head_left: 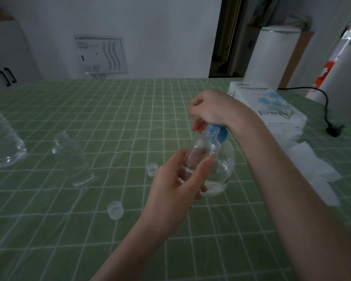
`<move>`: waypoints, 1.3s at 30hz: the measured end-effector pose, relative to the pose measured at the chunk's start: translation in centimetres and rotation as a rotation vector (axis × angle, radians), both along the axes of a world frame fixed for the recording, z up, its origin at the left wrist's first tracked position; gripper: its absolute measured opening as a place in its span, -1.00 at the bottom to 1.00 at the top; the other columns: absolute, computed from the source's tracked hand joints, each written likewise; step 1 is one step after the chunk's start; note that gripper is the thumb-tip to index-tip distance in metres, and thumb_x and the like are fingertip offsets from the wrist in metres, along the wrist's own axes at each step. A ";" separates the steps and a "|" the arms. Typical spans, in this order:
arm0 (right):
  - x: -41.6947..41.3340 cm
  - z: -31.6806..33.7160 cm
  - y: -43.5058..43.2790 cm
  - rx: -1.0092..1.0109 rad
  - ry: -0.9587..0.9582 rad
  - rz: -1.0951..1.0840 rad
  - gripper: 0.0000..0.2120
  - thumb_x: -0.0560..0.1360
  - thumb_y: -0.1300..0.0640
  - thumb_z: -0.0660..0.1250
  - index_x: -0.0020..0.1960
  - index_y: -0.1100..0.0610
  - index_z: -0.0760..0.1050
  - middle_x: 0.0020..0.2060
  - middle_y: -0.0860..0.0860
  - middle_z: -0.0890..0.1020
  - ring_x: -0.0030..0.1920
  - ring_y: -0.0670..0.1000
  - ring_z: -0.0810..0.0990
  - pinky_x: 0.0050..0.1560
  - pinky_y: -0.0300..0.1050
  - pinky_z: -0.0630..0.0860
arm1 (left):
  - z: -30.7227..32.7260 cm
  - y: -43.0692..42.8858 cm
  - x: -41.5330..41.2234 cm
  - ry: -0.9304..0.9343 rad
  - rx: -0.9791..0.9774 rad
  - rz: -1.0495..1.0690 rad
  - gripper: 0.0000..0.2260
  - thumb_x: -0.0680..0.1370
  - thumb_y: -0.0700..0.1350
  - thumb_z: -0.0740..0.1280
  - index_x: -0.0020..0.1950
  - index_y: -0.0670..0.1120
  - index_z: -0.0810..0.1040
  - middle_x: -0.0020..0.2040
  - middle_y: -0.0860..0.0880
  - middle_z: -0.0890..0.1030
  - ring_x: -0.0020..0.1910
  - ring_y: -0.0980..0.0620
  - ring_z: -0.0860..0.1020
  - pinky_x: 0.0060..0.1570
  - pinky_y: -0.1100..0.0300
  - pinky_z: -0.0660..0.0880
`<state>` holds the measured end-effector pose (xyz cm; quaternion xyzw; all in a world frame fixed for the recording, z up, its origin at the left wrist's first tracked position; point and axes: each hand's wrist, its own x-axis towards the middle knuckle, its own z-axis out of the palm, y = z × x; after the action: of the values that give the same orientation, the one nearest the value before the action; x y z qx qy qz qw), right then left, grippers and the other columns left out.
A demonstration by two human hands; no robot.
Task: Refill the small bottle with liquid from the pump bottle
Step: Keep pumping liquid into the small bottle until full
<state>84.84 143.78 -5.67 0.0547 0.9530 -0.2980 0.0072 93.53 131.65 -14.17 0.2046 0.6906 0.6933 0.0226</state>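
A small clear bottle [203, 149] with its cap off is gripped by my left hand [176, 185] above the green checked table, its open neck raised to the blue pump head [222, 134]. Right behind it, the clear pump bottle [226, 169] stands on the table with a little liquid at its bottom. My right hand [211, 108] sits on top of the pump head with its fingers curled over it. A little clear liquid lies in the small bottle.
Another clear bottle [73, 159] and a large water bottle [2, 138] stand at the left. Two clear caps [115, 209] [152, 169] lie on the cloth. A tissue pack [272, 104], loose tissues [312, 171] and a black power cord [328, 114] are at the right.
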 end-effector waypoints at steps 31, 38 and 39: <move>-0.2 0.9 0.1 -0.017 0.021 0.014 -0.68 0.57 0.16 0.22 0.21 0.36 0.51 -0.01 0.27 0.68 0.06 0.26 0.66 0.21 0.16 0.53 | 0.4 0.3 0.1 -0.010 0.022 0.006 -0.83 0.42 0.11 0.28 -0.09 0.08 0.56 -0.23 0.07 0.66 -0.39 0.16 0.58 -0.41 0.29 0.51; -0.1 0.1 0.1 -0.023 -0.024 0.013 -0.70 0.58 0.16 0.21 0.20 0.32 0.50 0.05 0.27 0.66 0.09 0.23 0.64 0.26 0.13 0.49 | 0.2 0.2 0.2 -0.023 0.009 0.011 -0.83 0.41 0.10 0.29 -0.12 0.04 0.56 -0.25 0.05 0.66 -0.39 0.15 0.58 -0.42 0.28 0.49; -0.1 0.0 0.2 -0.030 -0.025 0.012 -0.69 0.58 0.16 0.21 0.21 0.34 0.50 0.06 0.28 0.65 0.10 0.24 0.64 0.26 0.15 0.48 | 0.1 0.2 0.2 -0.023 0.008 0.016 -0.83 0.41 0.09 0.29 -0.12 0.04 0.56 -0.26 0.05 0.66 -0.40 0.15 0.58 -0.42 0.28 0.49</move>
<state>84.78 143.93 -5.70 0.0526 0.9485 -0.3116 0.0215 93.70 131.85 -14.03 0.1913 0.6891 0.6985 0.0241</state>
